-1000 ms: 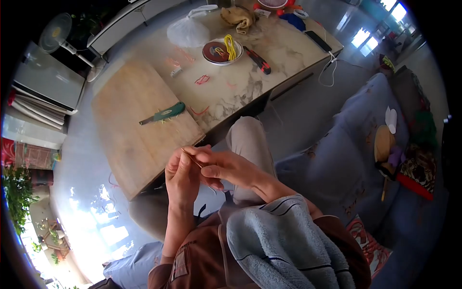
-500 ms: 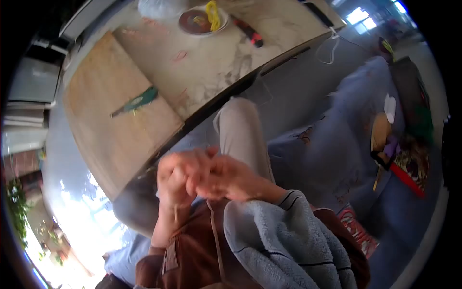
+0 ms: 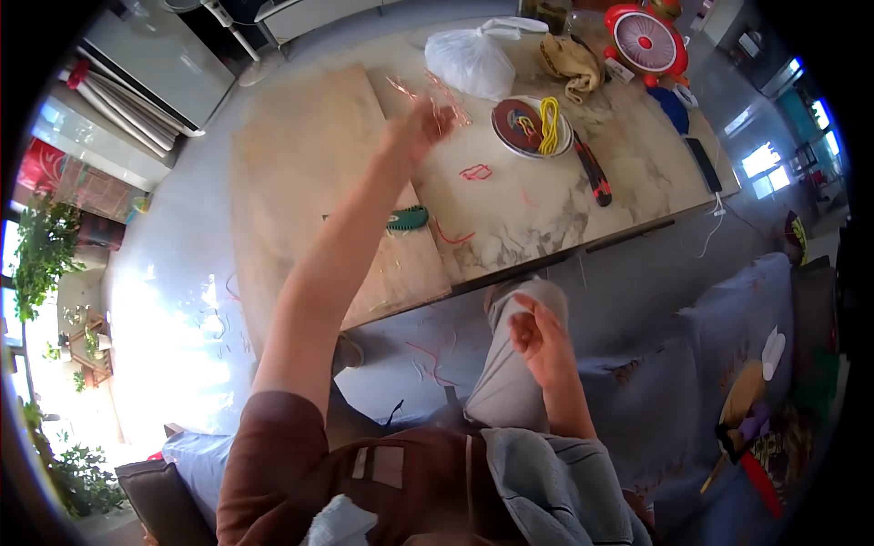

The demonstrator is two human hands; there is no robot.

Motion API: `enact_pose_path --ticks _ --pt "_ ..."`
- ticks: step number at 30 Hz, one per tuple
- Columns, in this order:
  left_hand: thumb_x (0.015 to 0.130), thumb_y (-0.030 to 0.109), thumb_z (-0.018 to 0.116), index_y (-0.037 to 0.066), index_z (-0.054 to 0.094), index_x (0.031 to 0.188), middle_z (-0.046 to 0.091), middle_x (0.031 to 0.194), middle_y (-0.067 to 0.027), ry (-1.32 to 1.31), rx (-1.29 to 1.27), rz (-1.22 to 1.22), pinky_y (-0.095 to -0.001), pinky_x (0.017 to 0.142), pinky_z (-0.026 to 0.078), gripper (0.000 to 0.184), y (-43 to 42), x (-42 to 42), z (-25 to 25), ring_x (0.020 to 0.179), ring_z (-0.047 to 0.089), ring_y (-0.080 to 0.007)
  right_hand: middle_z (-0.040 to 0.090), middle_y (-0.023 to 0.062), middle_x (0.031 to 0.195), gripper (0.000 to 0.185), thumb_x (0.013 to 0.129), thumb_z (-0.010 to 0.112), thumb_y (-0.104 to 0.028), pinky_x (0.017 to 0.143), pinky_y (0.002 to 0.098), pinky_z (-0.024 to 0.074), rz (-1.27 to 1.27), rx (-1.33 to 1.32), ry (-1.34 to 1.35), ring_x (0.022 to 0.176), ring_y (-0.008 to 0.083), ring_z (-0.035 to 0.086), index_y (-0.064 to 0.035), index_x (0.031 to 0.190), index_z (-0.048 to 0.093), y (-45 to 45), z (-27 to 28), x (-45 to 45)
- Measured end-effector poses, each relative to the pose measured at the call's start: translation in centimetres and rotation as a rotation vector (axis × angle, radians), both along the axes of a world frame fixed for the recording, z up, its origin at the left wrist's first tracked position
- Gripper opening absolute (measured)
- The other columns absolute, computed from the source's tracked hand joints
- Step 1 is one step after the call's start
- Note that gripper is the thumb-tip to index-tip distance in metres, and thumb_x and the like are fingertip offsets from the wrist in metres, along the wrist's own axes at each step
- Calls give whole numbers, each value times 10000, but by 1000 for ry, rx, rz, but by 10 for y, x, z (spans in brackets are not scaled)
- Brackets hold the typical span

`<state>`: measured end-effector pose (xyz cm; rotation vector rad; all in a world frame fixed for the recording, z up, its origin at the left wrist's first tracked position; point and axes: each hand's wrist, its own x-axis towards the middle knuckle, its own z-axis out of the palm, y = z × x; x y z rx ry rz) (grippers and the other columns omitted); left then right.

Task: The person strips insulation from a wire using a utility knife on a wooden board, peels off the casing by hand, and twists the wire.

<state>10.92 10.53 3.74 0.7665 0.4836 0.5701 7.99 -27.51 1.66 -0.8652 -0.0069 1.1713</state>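
Note:
My left hand [image 3: 421, 135] reaches across the table to a loose pile of thin copper wires [image 3: 448, 91]. Its fingertips are at the wires; they are smeared, so any grip is unclear. My right hand [image 3: 543, 344] hovers above my right knee, fingers loosely bent and apart, nothing visible in them. Below my left forearm, a green-handled tool [image 3: 407, 218] lies on a wooden board [image 3: 305, 136], its other end partly hidden by the arm. Red wire scraps [image 3: 475, 172] are on the marble-patterned tabletop [image 3: 510, 214].
A round dish [image 3: 521, 127] holds a yellow cord [image 3: 549, 126]. Beside it lies a red-and-black tool [image 3: 594, 173]. Farther back are a white plastic bag [image 3: 471, 64], a tan cloth [image 3: 572, 65] and a red fan [image 3: 646, 44]. A phone [image 3: 703, 165] with a cable rests near the right edge.
My hands were together in front of my chest and have separated. The left has stretched forward to the copper wires; the right has moved rightward over the knee. The view now takes in more of the table.

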Motion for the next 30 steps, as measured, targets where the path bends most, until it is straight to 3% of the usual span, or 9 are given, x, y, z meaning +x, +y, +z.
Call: enact_pose_path --ticks 4,6,9,11,12,13,17,23,30 --pt "844 496 515 -45 406 1228 502 1167 -222 211 30 206 -421 867 436 672 74 9 -9 1051 525 -308 614 79 801 288 925 476 -222 540 216 431 -17 -63 -48 638 104 547 -17 1118 535 -3 10 1" --pt "844 485 510 -25 324 1310 449 1245 -222 596 497 419 -419 947 360 715 50 -19 -8 1150 445 -322 611 74 788 278 923 480 -224 536 211 428 -35 -127 -80 625 100 544 -23 1103 546 -5 11 3" --pt "852 457 524 -5 367 1287 475 1217 -211 596 933 480 -393 965 341 653 -2 -95 -18 1152 440 -309 608 52 772 266 922 483 -236 529 201 421 11 -233 -253 615 90 538 -36 1077 565 0 12 20" --pt "812 253 641 1 458 1212 527 1133 -170 647 1375 643 -376 859 400 507 -52 -156 -19 1014 509 -272 599 21 757 222 917 495 -226 514 181 397 46 -232 -572 619 54 530 -49 1015 586 16 29 47" --pt "796 171 648 3 517 1102 536 1107 -158 751 1290 482 -381 830 404 373 -88 -184 3 978 512 -289 592 15 746 207 912 511 -214 510 177 382 17 -244 -752 610 42 513 -40 992 589 29 25 67" --pt "789 140 634 2 547 958 542 1084 -151 829 1790 491 -386 833 406 234 -102 -216 -1 948 519 -315 586 8 735 194 906 522 -194 509 184 375 -15 -294 -936 597 35 494 -26 975 592 43 21 89" --pt "782 102 621 21 544 909 502 1188 -196 965 1486 306 -425 828 432 169 -174 -301 -12 1054 503 -373 641 103 806 262 823 597 -194 636 317 468 -208 -561 -1711 720 234 622 -24 1021 572 122 7 181" --pt "784 61 606 42 520 1056 567 1024 -144 1104 1278 203 -361 705 473 286 -244 -363 -6 826 591 -278 645 105 932 373 765 648 -215 760 398 486 105 -1240 -1852 905 317 609 -145 1092 483 220 0 239" --pt "799 34 576 43 539 1069 594 790 -96 1063 1189 171 -323 632 469 273 -235 -347 -2 678 597 -210 640 119 898 450 752 643 -167 728 418 471 -71 -939 -1639 847 315 618 -121 1132 407 214 -13 259"
